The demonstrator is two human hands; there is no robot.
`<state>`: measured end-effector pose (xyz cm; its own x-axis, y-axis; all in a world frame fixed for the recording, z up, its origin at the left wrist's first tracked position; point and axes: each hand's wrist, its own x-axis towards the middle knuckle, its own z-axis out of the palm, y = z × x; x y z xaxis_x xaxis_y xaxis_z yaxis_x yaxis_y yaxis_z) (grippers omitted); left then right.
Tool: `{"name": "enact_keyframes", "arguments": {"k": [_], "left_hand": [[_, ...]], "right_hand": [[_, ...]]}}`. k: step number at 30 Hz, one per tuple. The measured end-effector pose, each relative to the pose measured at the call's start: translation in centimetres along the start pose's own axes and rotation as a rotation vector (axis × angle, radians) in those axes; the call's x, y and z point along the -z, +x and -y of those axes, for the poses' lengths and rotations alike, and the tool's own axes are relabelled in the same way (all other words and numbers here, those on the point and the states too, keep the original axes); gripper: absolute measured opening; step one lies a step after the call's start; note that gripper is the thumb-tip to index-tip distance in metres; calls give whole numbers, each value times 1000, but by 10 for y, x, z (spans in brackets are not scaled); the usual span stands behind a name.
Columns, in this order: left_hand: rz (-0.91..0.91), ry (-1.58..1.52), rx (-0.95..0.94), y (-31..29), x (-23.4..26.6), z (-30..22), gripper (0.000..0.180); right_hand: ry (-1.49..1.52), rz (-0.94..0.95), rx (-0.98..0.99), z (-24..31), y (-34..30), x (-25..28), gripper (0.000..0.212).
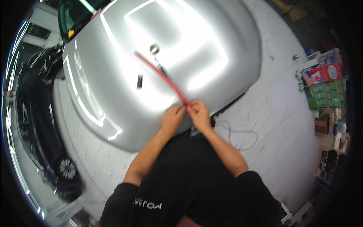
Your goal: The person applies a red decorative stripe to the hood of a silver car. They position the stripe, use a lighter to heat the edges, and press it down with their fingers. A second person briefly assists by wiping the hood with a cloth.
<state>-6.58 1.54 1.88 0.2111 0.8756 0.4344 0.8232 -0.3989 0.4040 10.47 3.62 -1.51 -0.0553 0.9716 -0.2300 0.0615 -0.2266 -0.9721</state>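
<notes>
A long, narrow red strip (163, 77) runs slantwise over a glossy silver car body panel (113, 64). At its near end my right hand (199, 114) is closed, thumb and fingers pinching the strip. My left hand (173, 120) is right beside it, fingers bent and pressed together at the same end; the exact grip is partly hidden. The far end of the strip lies near a round shiny piece (154, 49) on the panel. A thin dark piece (162, 68) shows along the strip, and a small black rectangular object (140, 81) rests to its left.
A black car (41, 117) stands at the left. Stacked boxes and packages (325, 75) line the right side, with shelves of small items (334, 136) below them. A thin cable (244, 131) loops over the pale, veined floor (280, 125) to my right.
</notes>
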Motion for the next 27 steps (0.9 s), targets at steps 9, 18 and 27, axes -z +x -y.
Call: {"name": "enact_keyframes", "arguments": {"k": [9, 18, 27], "left_hand": [[87, 14, -53, 7, -1, 15, 20], [277, -425, 620, 7, -28, 17, 24], [555, -1669, 1685, 14, -44, 59, 22]], "right_hand": [[7, 20, 58, -8, 10, 1, 29], [-60, 22, 100, 0, 5, 7, 35], [-54, -14, 115, -3, 7, 6, 36]]}}
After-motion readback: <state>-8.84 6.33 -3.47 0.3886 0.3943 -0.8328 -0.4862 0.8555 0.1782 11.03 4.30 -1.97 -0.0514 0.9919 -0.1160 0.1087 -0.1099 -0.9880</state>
